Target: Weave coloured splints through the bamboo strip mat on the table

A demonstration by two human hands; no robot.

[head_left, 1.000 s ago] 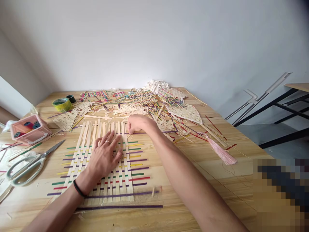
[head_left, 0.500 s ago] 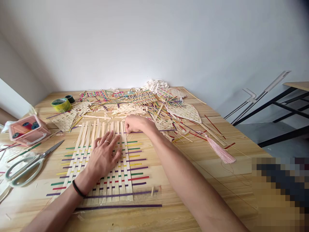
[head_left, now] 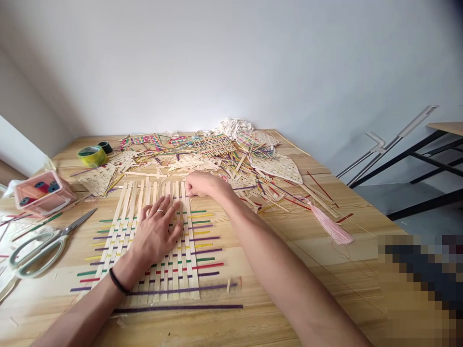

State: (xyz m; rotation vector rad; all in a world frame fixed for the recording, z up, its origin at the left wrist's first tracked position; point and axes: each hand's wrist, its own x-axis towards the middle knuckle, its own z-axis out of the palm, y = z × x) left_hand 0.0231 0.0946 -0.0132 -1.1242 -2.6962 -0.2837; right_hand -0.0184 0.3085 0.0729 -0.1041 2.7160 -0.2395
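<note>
A flat mat of pale bamboo strips (head_left: 186, 241), crossed by purple, green, yellow and red ones, lies on the wooden table. My left hand (head_left: 155, 233) rests flat on its middle, fingers spread, covering part of the weave. At the mat's far right corner, my right hand (head_left: 198, 184) is closed in a pinch on a thin purple strip (head_left: 248, 187); the fingertips are partly hidden. That strip runs out to the right behind my wrist. Another purple strip (head_left: 213, 307) lies loose in front of the near edge, where clear tape holds the ends.
Scissors (head_left: 60, 236) lie to the left, beside a pink basket (head_left: 47, 205) of thread spools. Tape rolls (head_left: 92, 156) stand behind. Loose strips (head_left: 195, 164) and woven pieces (head_left: 213, 144) litter the table's back. A woven fan (head_left: 277, 167) with a pink tassel (head_left: 331, 224) lies right.
The purple strip's right end has shifted left and slightly farther back. My right hand has moved very slightly left. My left hand stays in place on the mat.
</note>
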